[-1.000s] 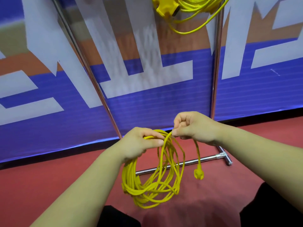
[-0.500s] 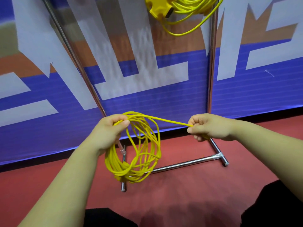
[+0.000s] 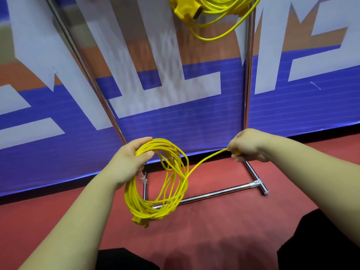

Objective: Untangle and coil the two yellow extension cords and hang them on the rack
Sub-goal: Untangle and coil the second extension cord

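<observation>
My left hand (image 3: 131, 159) grips the top of a coiled yellow extension cord (image 3: 155, 195), whose loops hang down in front of the red floor. One strand runs from the coil up and right to my right hand (image 3: 247, 146), which pinches the cord's free end. A yellow end piece shows at the coil's bottom. A second yellow cord (image 3: 212, 8) hangs coiled at the top of the chrome rack (image 3: 247, 80), with its yellow socket block beside it.
The rack's chrome feet and floor crossbar (image 3: 216, 194) lie just behind the hanging coil. A blue, white and orange banner wall (image 3: 194, 114) stands right behind the rack. Red floor (image 3: 224, 227) spreads below, and my dark-clothed knees show at the bottom edge.
My hands have drawn apart: the left one went left with the coil, the right one went right, pulling the free end out into a long strand. The dangling plug is no longer seen.
</observation>
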Tool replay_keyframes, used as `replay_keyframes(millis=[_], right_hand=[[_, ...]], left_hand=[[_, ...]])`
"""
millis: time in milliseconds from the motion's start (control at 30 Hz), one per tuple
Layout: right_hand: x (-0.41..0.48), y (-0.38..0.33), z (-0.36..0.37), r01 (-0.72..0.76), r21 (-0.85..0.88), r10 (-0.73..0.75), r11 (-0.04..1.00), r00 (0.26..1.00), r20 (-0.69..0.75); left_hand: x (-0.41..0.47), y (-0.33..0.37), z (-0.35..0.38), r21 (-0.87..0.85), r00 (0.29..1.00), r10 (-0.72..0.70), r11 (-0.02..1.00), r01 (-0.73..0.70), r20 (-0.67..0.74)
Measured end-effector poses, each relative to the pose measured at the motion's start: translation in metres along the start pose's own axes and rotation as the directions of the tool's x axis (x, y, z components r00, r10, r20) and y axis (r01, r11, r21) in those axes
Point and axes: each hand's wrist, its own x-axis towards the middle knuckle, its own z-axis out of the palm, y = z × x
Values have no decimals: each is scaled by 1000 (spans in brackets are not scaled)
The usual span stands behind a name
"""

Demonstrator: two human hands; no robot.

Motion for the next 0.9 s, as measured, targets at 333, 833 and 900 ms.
replay_keyframes(millis=[333,833,900], right_hand=[[-1,-12,12,313,234,-294,921,949,-113],[-63,-41,44,699,185,-682,690,714,-156],[-64,-41,45,676,279,-680,682,727,-100]], left_hand=[[-11,22,15,-141,955,124,986,-88,271],[-30,58,33,-252,907,313,936,-245,281],[-33,59,35,-256,908,331,929,-266,257]])
